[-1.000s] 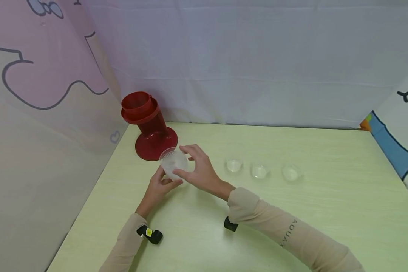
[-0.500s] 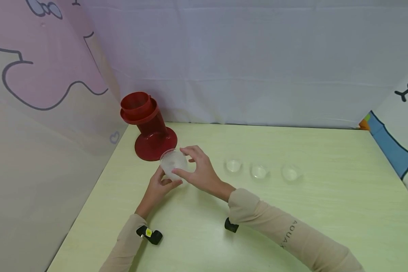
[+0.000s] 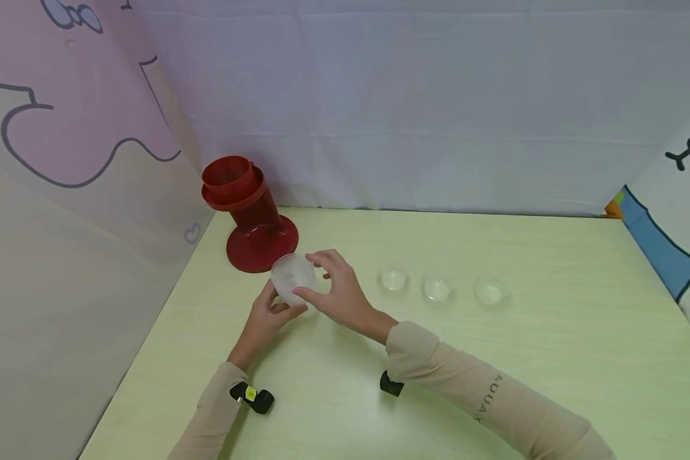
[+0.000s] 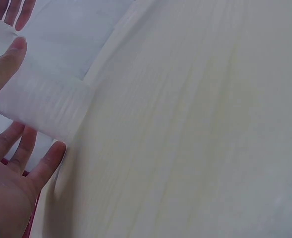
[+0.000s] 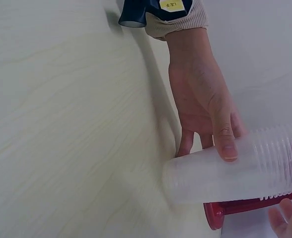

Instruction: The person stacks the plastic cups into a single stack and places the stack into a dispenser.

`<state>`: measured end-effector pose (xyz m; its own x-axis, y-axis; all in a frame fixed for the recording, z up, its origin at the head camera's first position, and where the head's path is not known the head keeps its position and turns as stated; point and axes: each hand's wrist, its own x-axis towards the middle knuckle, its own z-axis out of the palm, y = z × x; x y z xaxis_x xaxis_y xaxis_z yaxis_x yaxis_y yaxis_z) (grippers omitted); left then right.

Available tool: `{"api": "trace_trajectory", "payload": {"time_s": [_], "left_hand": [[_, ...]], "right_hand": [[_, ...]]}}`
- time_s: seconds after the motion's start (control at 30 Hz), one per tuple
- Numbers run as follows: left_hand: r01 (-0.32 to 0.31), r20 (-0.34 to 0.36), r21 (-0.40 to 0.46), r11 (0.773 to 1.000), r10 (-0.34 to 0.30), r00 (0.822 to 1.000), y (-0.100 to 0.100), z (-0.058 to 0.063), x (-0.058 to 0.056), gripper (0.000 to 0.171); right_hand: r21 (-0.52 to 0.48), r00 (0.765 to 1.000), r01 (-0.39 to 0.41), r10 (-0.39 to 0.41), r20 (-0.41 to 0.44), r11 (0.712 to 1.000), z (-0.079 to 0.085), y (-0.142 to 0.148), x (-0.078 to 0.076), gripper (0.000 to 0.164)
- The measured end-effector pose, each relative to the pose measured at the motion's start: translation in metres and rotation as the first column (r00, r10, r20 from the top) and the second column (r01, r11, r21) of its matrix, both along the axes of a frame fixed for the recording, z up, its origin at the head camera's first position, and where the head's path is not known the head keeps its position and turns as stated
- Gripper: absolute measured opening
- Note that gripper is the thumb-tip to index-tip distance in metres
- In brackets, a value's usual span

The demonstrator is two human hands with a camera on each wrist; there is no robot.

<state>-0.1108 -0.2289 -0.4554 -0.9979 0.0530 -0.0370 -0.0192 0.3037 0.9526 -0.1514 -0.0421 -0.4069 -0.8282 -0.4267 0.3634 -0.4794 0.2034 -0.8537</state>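
A stack of clear plastic cups (image 3: 292,275) is held above the table, tilted, its open mouths towards the head camera. My left hand (image 3: 266,322) grips the stack round its side; the right wrist view shows its thumb (image 5: 227,144) lying along the cups (image 5: 205,178). At the rim end is my right hand (image 3: 340,287), thumb over the near side of the mouth and forefinger curved at the far side. The left wrist view shows stacked cups (image 4: 46,104) and the right hand's fingers at the top left. Some right fingers are cut off in the right wrist view.
Three clear cups, a left one (image 3: 393,279), a middle one (image 3: 437,289) and a right one (image 3: 490,291), stand in a row right of the hands. A red stand with a round base (image 3: 262,244) and cup-shaped top is behind the stack, by the left wall.
The head view has shifted slightly. The rim end of the stack sits a little lower in view, the right hand's forefinger moving down with it. The hold on the stack looks the same.
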Motion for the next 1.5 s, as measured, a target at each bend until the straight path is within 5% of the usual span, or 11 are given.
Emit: {"api": "trace_trajectory", "payload": {"time_s": [0.7, 1.5], "left_hand": [[0.003, -0.011, 0.01, 1.0, -0.003, 1.0, -0.001, 0.0, 0.001, 0.077], [-0.007, -0.016, 0.004, 1.0, 0.007, 1.0, 0.001, 0.001, 0.001, 0.078]], "right_hand": [[0.046, 0.999, 0.034, -0.033, -0.012, 0.998, -0.006, 0.01, 0.004, 0.052], [-0.014, 0.998, 0.062, -0.063, -0.031, 0.998, -0.015, 0.033, 0.01, 0.056]]}}
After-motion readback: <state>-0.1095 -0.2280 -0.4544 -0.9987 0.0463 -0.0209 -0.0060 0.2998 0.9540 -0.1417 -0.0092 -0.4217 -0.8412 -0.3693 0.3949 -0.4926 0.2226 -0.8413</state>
